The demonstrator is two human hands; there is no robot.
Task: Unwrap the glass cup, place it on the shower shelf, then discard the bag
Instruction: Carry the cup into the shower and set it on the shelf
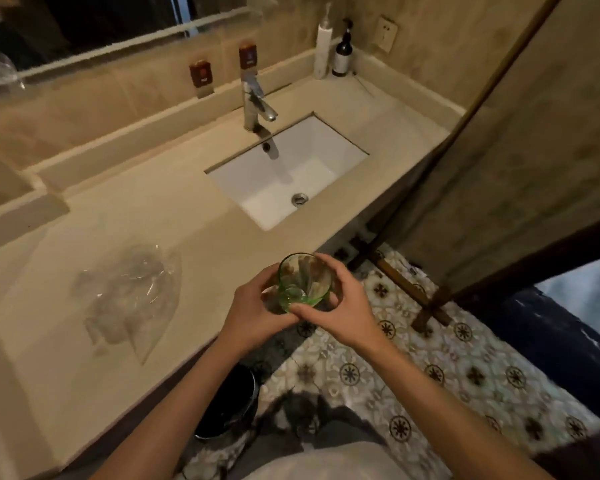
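Note:
A green-tinted glass cup (pixel 303 282) is bare and upright, held between both hands just off the front edge of the beige counter (pixel 194 220). My left hand (pixel 257 306) wraps its left side and base. My right hand (pixel 340 306) grips its right side, thumb across the bottom. A crumpled clear plastic bag (pixel 132 296) lies flat on the counter to the left of my hands, apart from them.
A white sink (pixel 288 174) with a chrome faucet (pixel 257 102) is set in the counter. Two bottles (pixel 329 50) stand in the back corner. A dark bin (pixel 229 403) sits on the patterned floor below the counter. A wooden-framed partition (pixel 499 150) rises at right.

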